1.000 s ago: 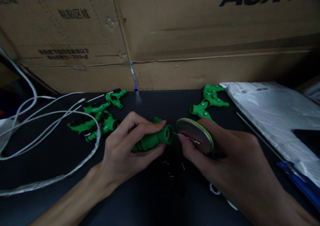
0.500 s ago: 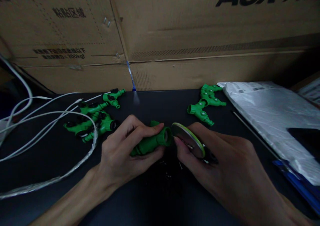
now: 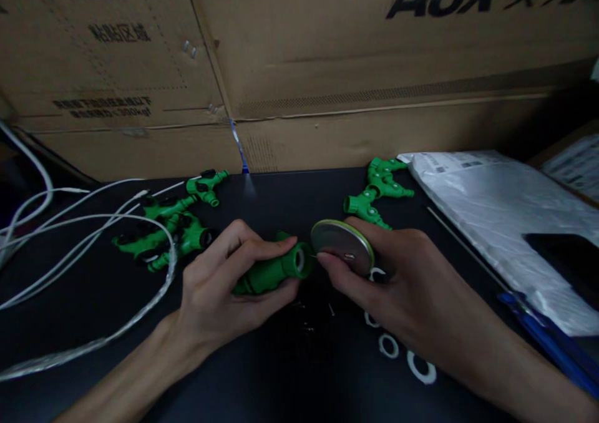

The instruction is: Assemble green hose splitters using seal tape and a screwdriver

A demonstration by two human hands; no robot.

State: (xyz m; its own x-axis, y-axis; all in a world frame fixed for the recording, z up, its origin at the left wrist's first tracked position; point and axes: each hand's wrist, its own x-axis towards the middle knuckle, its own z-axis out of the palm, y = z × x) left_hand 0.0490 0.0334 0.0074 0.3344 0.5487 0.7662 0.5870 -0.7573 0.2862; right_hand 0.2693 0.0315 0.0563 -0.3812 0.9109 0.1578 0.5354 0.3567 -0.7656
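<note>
My left hand (image 3: 229, 279) is closed around a green plastic hose connector (image 3: 266, 276), its open end turned to the right. A pale ring shows inside that opening. My right hand (image 3: 402, 286) grips a round pin badge (image 3: 334, 239) with a silvery back and a yellow-green rim. From the right fingertips a thin pin points toward the connector's mouth, close to it; whether it touches cannot be made out. White ring washers (image 3: 388, 346) lie on the dark table beneath and beside my right hand, some partly hidden by it.
Green hose splitters with black levers (image 3: 189, 233) lie at left among white cables (image 3: 154, 298). More green splitters (image 3: 384, 176) lie at back right. Cardboard boxes (image 3: 281, 55) stand behind. On the right are a white package (image 3: 477, 192), a black phone-like slab (image 3: 566, 264) and a blue-handled screwdriver (image 3: 538, 329).
The view has shifted slightly to the right. My right hand has tilted the badge so more of its back shows, and washers have come into sight below it. Both holds stay the same.
</note>
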